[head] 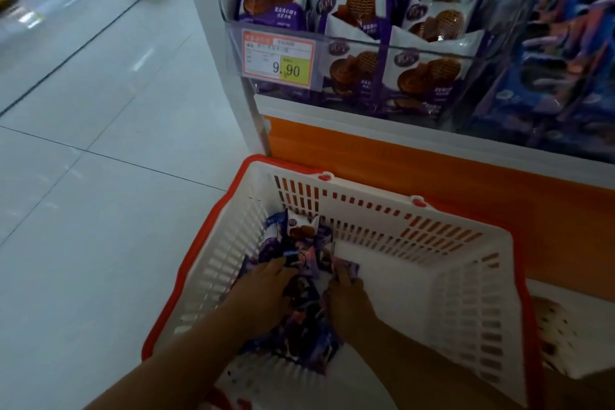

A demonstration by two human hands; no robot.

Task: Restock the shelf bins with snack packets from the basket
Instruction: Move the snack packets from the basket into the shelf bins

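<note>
A white plastic basket [466, 276] with a red rim stands on the floor against the shelf. A heap of purple-and-white snack packets [301, 233] fills its left half. Both my hands are down in the heap. My left hand [263, 289] lies over the packets with fingers curled around some. My right hand [346, 296] presses on the packets beside it, fingers closing on a purple packet [349, 268]. Above, a clear shelf bin [366, 43] holds the same purple packets standing in rows.
A price tag [278, 58] reading 9.90 hangs on the bin's front. A second bin [565, 60] to the right holds blue packets. The orange shelf base [399, 163] runs behind the basket. Pale tiled floor [100, 176] spreads to the left.
</note>
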